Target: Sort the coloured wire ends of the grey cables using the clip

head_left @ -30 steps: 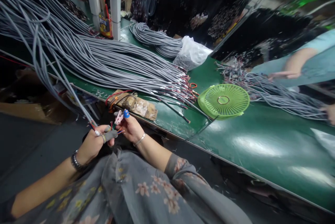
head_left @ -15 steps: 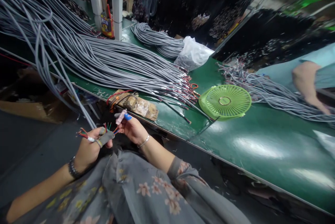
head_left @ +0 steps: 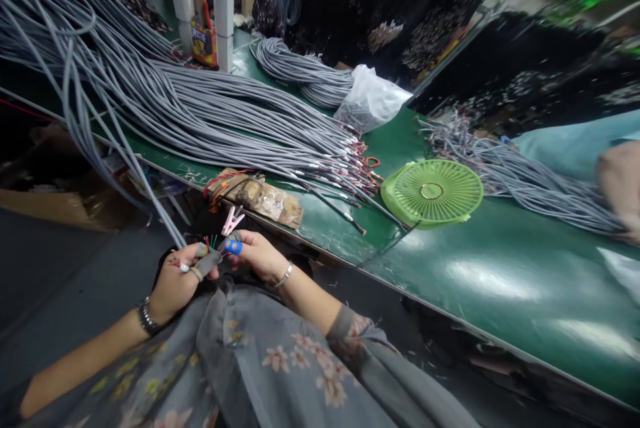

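Here, near left, the left hand [head_left: 175, 287] pinched coloured wires [head_left: 212, 241]; the right hand [head_left: 259, 257] pinched their ends together.

Both hands [head_left: 175, 283] on coloured wires [head_left: 212, 242]

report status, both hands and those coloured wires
Left hand gripping coloured wires. Right hand fingers close against them. Pink clothespin right by those fingers, possibly in the way.

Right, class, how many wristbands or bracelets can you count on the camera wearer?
2: a dark band worn just behind the left hand, and a silver bracelet just behind the right hand. Others may be hidden.
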